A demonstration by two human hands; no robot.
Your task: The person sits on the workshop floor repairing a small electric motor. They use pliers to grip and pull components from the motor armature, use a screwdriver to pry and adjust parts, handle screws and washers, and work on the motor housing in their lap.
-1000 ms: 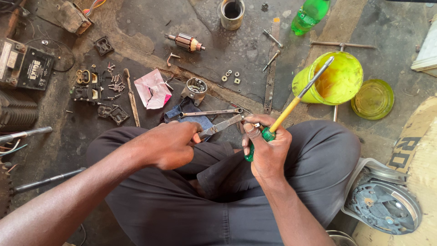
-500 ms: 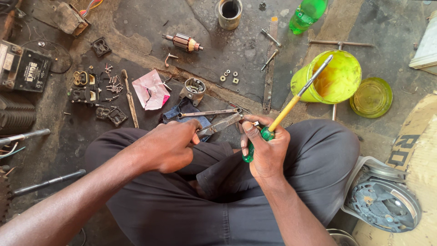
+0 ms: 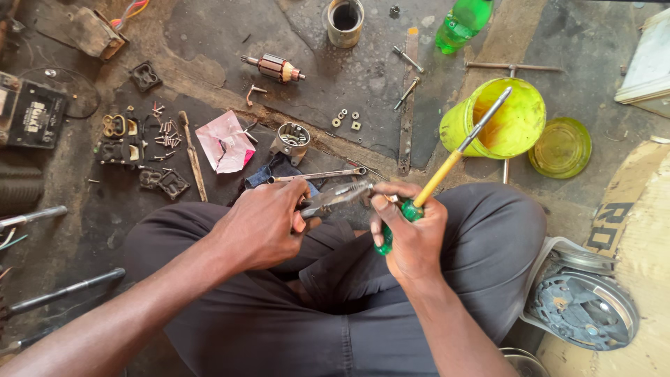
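- Person sits cross-legged on a dark, oily floor (image 3: 209,42); both hands work over the lap near frame centre.
- Yellow bucket (image 3: 513,132) lies on its side at 2 o'clock from the hands, its yellow lid (image 3: 560,146) just beside it. Green bottle (image 3: 460,24) at 1 o'clock, well apart.
- Screwdriver (image 3: 447,164): yellow shank sleeve, green handle, steel blade pointing to 1 o'clock across the bucket mouth. Judged stiff and light; the ribbed handle is the sure place to grasp.
- Right hand (image 3: 412,237) is closed round the green handle, fingertips also pinching something small that cannot be made out.
- Pliers (image 3: 335,199): bare steel, judged rigid, fairly heavy and probably greasy, so slippery; best gripped well back on the handles.
- Left hand (image 3: 262,227) is wrapped round the plier handles, squeezing them; the nose points at 3 o'clock to the right hand.
- Motor armature (image 3: 276,68) at 11 o'clock; small metal housing (image 3: 291,139) just above the left hand.
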